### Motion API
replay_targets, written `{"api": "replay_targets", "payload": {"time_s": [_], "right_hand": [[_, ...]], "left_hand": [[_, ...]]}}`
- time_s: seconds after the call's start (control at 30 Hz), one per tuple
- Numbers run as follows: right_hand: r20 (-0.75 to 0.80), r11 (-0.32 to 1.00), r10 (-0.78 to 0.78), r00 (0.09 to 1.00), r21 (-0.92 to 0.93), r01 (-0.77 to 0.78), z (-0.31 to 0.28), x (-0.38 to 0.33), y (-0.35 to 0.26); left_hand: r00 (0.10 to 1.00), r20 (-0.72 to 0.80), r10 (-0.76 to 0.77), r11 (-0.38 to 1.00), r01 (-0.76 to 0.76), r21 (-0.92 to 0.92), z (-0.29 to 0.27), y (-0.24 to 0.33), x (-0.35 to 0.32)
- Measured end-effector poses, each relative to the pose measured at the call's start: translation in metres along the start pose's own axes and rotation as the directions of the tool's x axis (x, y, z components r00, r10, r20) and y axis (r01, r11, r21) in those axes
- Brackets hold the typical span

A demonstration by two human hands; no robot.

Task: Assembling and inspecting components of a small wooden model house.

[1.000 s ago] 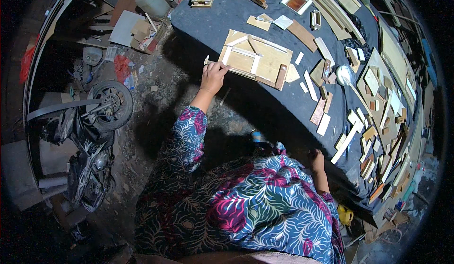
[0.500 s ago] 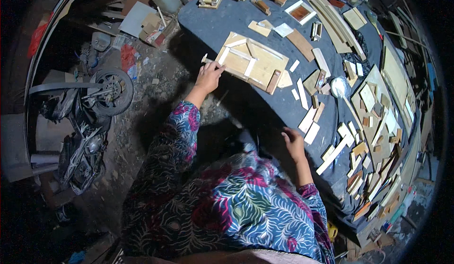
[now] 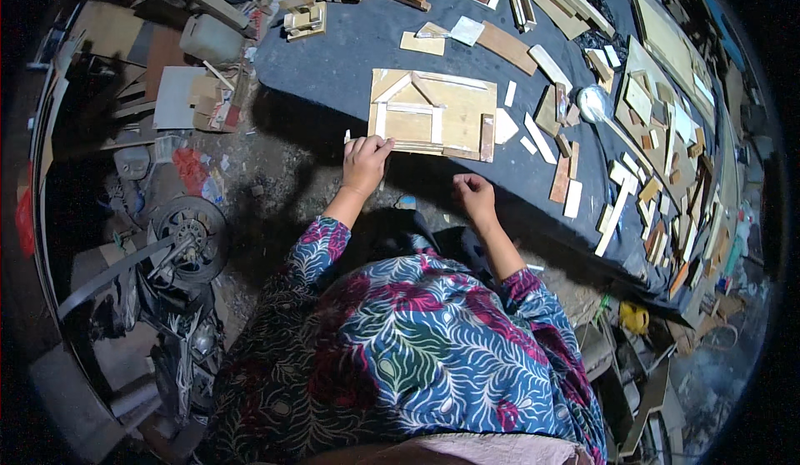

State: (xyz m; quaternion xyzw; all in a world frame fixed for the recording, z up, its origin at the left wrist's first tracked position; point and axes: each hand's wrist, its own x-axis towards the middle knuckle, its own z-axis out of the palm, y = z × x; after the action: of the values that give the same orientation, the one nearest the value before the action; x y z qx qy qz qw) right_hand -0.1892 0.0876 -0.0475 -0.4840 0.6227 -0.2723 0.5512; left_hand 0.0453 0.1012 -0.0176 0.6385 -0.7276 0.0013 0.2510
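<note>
A pale wooden panel (image 3: 467, 102) lies at the near edge of the dark-covered table, with light strips forming a house-like outline on it. A brown wooden block (image 3: 487, 137) sits at its near right corner. My left hand (image 3: 364, 165) is closed over the panel's near left corner, fingertips on its edge. A small pale end of something (image 3: 347, 136) sticks out beside those fingers; the rest is hidden. My right hand (image 3: 475, 197) hovers just off the table edge, below the panel, its fingers curled together. Whether anything small is pinched there is too small to see.
Several loose wood offcuts (image 3: 540, 138) and a round silvery lamp (image 3: 593, 104) lie on the table (image 3: 333, 69) to the right. Small wooden models (image 3: 306, 21) stand at the back. A motorcycle wheel (image 3: 190, 238) is on the floor at left.
My view has turned, so the panel sits squarer before me. My right hand has moved left toward the panel, its fingers drawn together. My left hand keeps to the same corner.
</note>
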Motion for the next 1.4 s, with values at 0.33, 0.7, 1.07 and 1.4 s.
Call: {"api": "replay_targets", "payload": {"time_s": [0.33,0.7,1.07,1.4], "right_hand": [[0.044,0.668,-0.531,0.846,-0.592,0.450,0.045,-0.009,-0.045],[0.168,0.471,-0.448,0.878,-0.790,0.392,0.044,0.000,-0.029],[0.164,0.473,-0.482,0.861,-0.779,0.413,0.039,-0.001,-0.031],[0.198,0.454,-0.446,0.873,-0.791,0.411,0.038,0.000,-0.034]], "left_hand": [[0.999,0.020,0.038,0.997,-0.037,-0.068,0.004,-0.018,-0.004],[0.997,0.069,-0.032,0.993,0.040,-0.110,-0.009,-0.015,0.002],[0.556,0.398,-0.730,0.289,0.778,-0.557,-0.002,-0.056,0.005],[0.528,0.565,-0.634,0.252,0.832,-0.494,0.016,-0.066,-0.009]]}}
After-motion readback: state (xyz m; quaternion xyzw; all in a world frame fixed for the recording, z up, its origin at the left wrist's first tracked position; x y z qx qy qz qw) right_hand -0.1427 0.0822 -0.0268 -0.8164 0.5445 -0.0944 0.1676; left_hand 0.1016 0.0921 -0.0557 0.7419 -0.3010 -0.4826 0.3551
